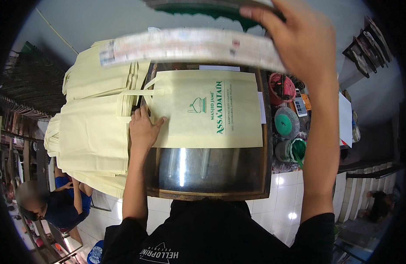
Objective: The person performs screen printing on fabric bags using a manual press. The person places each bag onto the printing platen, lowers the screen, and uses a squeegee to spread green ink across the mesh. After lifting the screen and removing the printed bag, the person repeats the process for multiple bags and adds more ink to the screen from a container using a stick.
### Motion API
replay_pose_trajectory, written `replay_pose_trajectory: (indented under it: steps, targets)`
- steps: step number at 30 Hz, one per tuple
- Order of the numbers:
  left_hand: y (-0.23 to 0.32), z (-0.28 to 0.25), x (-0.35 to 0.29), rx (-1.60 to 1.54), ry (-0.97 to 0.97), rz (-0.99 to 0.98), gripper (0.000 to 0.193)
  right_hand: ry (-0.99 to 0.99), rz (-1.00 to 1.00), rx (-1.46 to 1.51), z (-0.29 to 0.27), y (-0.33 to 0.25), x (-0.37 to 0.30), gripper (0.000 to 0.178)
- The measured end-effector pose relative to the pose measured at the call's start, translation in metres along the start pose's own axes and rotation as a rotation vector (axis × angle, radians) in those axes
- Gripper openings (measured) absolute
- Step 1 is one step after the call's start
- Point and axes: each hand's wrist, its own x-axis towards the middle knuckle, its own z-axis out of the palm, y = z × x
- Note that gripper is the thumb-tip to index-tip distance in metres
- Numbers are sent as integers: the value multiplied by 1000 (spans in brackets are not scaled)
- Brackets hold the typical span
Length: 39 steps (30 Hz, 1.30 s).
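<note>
A cream cloth bag (176, 127) with a green print lies flat on a glass-topped, wood-edged table (212, 195). My left hand (144, 128) rests at the bag's left edge, below its handle (146, 92), thumb apart from the fingers. Above the far side, my right hand (299, 42) grips a raised screen-printing frame (190, 46); its white, stained edge is blurred by motion. Beyond that edge, a dark, green-inked strip (225, 13), perhaps a squeegee, shows by my right fingertips. The picture's top edge cuts it off.
Stacked cream bags (93, 132) fill the left side. To the right stand an open tub of green ink (295, 150), a round green-topped container (285, 123), a pink bucket (282, 88) and a phone (299, 103). A person (58, 198) sits at lower left.
</note>
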Motion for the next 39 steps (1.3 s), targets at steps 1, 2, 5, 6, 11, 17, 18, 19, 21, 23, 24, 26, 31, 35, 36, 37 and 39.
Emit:
replay_pose_trajectory:
  steps: [1, 2, 5, 6, 11, 17, 18, 19, 21, 23, 24, 26, 31, 35, 36, 37, 39]
  targets:
    - [-7, 10, 4, 175, -42, -17, 74, 9, 29, -1, -2, -2, 10, 29]
    - [-15, 18, 8, 173, -21, -1, 69, 19, 56, 1, -4, -3, 20, 31]
    - [-16, 26, 18, 109, -87, -11, 58, 114, -41, -30, -4, 16, 40, 32]
    - [-10, 20, 25, 55, -184, -61, 55, 67, -40, -35, -4, 29, 52, 32]
    - [-15, -13, 24, -617, -168, -178, 36, 14, -25, 149, 11, 39, 80, 32]
    - [-57, -141, 25, -661, 55, -280, 60, -51, 32, 219, 10, 51, 106, 29]
    - [-77, -165, 20, -611, 137, -347, 65, -33, 9, 219, 11, 54, 110, 29]
    - [-92, -190, 16, -529, 177, -370, 59, -19, -11, 216, 15, 59, 112, 29]
    - [-116, -236, 8, -597, 211, -295, 45, -12, -24, 203, 18, 61, 116, 29]
    - [-138, -271, 11, -685, 232, -139, 31, -23, -4, 160, 5, 59, 119, 29]
    - [-145, -286, 4, -597, 274, -117, 24, -41, -4, 178, 14, 58, 119, 29]
    - [-154, -310, 4, -435, 408, -54, 31, -38, 0, 155, 13, 60, 123, 29]
    - [-192, -386, -16, -96, 677, -142, 66, -28, -2, 153, 17, 60, 121, 30]
    - [-304, -419, -22, 78, 646, -204, 66, -6, 6, 134, 6, 63, 122, 30]
    - [-313, -411, -18, 74, 551, -214, 64, -6, 8, 117, 6, 64, 121, 30]
    - [-331, -414, -31, 169, 576, -230, 63, -4, 3, 136, 7, 65, 122, 30]
    - [-360, -420, -64, 441, 586, -327, 64, -10, -8, 192, 14, 65, 122, 30]
